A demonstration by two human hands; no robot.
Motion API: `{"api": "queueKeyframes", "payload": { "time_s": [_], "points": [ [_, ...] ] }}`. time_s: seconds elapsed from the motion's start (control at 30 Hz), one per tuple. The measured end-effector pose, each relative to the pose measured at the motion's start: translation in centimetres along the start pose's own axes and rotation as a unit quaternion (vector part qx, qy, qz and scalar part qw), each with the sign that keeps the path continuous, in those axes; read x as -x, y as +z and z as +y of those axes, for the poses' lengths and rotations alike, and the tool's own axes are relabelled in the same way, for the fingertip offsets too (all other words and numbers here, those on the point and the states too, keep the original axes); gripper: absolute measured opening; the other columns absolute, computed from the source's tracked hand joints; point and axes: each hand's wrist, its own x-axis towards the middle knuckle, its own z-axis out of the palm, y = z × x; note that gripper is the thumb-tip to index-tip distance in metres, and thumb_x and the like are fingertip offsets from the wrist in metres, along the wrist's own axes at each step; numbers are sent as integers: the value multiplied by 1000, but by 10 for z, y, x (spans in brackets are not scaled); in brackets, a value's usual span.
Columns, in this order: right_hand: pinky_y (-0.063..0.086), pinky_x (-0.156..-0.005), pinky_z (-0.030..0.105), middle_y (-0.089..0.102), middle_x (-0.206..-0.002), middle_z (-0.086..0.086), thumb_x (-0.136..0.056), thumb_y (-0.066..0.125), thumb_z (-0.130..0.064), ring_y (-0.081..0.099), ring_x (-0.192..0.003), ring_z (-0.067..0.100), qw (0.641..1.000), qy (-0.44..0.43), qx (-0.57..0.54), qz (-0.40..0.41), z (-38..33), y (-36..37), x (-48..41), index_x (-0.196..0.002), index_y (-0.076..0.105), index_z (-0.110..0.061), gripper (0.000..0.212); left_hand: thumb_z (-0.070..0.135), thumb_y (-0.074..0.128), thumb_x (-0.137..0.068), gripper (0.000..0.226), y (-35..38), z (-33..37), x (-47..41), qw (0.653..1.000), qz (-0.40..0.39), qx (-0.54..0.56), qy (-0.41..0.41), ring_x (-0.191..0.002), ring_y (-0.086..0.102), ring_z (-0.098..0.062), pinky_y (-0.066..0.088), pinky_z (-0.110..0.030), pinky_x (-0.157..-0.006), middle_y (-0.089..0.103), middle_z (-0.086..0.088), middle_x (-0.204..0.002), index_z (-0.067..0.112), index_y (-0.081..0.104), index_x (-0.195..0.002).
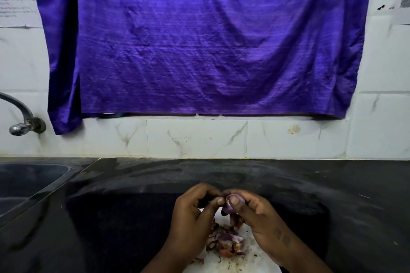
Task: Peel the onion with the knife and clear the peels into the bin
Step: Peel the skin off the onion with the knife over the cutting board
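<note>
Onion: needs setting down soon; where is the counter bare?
Black counter is bare right of the right hand, left of the left hand up to the sink, and behind toward the wall. Crowded: white board heaped with peels.

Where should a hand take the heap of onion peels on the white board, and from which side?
Probably scoop the peels from above, fingers closing under the heap's edges: it is loose flakes lying flat on the board, nothing single to pinch.
</note>
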Motion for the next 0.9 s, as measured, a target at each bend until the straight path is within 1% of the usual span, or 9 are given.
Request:
{"api": "queueKeyframes", "payload": {
  "time_s": [0.33,0.43,0.5,0.6,0.67,0.73,0.8,0.87,0.9],
  "points": [
    [50,-73,21,73,-94,-3,-91,64,-43,65,-84,4,994,-32,107,-13,3,-4,1,-106,73,-24,27,16,73,-85,10,1,-4,2,996,7,51,-72,-76,70,-18,56,-32,-71,75,-6,-80,22,76,-77],
    [53,-80,29,72,-100,-3,-92,64,-40,67,-92,8,989,-42,143,-12,1,-7,1,-109,71,-26,23,20,73,-85,9,3,-5,3,996,12,51,-76,-76,70,-18,57,-34,-70,75,-4,-80,23,76,-77],
    [56,-85,42,72,-103,-3,-94,64,-39,68,-96,15,983,-54,175,-8,2,-7,2,-111,70,-27,22,30,72,-82,9,2,-4,3,995,21,63,-77,-76,70,-18,57,-34,-70,76,-4,-80,24,76,-77],
    [55,-89,51,72,-105,-1,-91,61,-48,68,-99,23,977,-74,201,-4,-5,-5,2,-113,69,-28,30,35,71,-80,13,4,-2,5,995,28,57,-80,-76,71,-18,57,-30,-70,76,-5,-80,24,76,-77],
    [57,-85,47,73,-103,-2,-90,61,-50,69,-96,21,975,-77,206,0,-10,-4,4,-110,70,-31,30,25,74,-84,8,6,-4,5,995,28,57,-82,-75,71,-17,57,-30,-70,76,-5,-79,20,76,-77],
    [58,-80,35,75,-97,-7,-89,62,-44,71,-88,11,981,-55,185,-14,-12,2,13,-104,73,-30,22,0,72,-92,19,-5,-12,-6,979,121,88,-139,-67,67,-8,53,-33,-68,74,0,-71,14,72,-79],
    [55,-75,24,74,-89,-6,-94,61,-32,69,-78,6,983,-32,166,-70,-8,12,25,-102,73,-26,15,-10,63,-96,26,-28,-23,-20,955,212,116,-170,-55,59,-1,49,-29,-60,70,3,-61,10,65,-80],
    [52,-72,19,72,-93,-5,-94,64,-35,67,-77,4,989,-24,132,-66,-6,16,33,-110,69,-26,20,-1,63,-100,23,-31,-15,-23,976,147,75,-139,-52,58,-4,47,-25,-51,67,1,-60,11,64,-80],
    [53,-72,20,73,-96,-5,-88,69,-45,67,-82,4,994,-22,99,-38,-6,17,31,-114,68,-28,32,11,64,-102,23,-26,-10,-19,988,98,34,-113,-53,59,-7,47,-30,-49,66,-1,-62,13,64,-79]
  ]
}}
